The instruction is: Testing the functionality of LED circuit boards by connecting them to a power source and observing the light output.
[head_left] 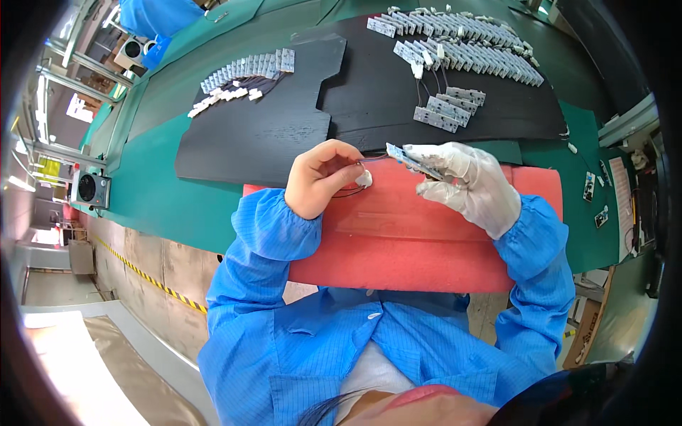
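Observation:
My gloved right hand [472, 181] pinches a small circuit board [414, 162] by its edges, tilted above a red foam pad [398, 248]. Dark wires run from the board to my bare left hand [321, 177]. The left fingers are closed on the wires, and a white connector [364, 179] hangs just beside the fingertips. Past my hands, several boards with wires [446, 110] lie on a black sheet [369, 92], nearest to my right hand.
Long rows of similar boards [469, 57] fill the black sheet's far right. A smaller row [249, 69] with white connectors lies on another dark sheet [263, 142] at left. Loose boards [590, 186] rest on the green table [579, 238] at right. A person in blue [158, 18] is at far left.

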The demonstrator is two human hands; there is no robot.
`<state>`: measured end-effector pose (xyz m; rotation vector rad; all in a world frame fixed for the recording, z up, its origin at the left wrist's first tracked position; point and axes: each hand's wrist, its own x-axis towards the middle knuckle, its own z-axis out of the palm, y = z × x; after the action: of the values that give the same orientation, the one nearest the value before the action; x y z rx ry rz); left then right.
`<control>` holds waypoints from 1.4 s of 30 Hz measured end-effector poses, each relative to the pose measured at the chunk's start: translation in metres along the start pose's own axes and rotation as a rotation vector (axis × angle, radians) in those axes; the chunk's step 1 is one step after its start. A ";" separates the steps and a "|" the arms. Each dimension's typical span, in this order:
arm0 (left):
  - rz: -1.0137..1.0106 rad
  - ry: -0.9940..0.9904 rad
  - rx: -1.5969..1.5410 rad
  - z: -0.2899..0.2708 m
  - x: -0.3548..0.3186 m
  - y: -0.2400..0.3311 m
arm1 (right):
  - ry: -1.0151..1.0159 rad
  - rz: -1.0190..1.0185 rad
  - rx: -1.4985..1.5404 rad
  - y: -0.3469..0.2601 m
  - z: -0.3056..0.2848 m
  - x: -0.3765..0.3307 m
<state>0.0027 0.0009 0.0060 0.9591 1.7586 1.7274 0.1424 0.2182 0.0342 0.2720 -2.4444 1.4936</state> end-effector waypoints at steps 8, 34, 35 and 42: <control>-0.025 0.035 0.089 0.002 -0.002 0.003 | 0.125 0.014 0.016 0.005 -0.009 0.004; 0.384 -0.012 0.622 -0.003 0.001 0.001 | 0.217 0.558 0.252 0.011 0.000 0.005; 0.425 0.013 0.647 -0.003 0.002 0.000 | 0.225 0.597 0.148 0.014 0.004 0.007; 0.421 0.004 0.655 -0.004 0.001 -0.003 | 0.177 0.650 0.204 0.018 0.003 0.009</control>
<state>-0.0014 -0.0001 0.0037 1.6975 2.3069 1.3675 0.1284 0.2230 0.0205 -0.6545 -2.3449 1.9100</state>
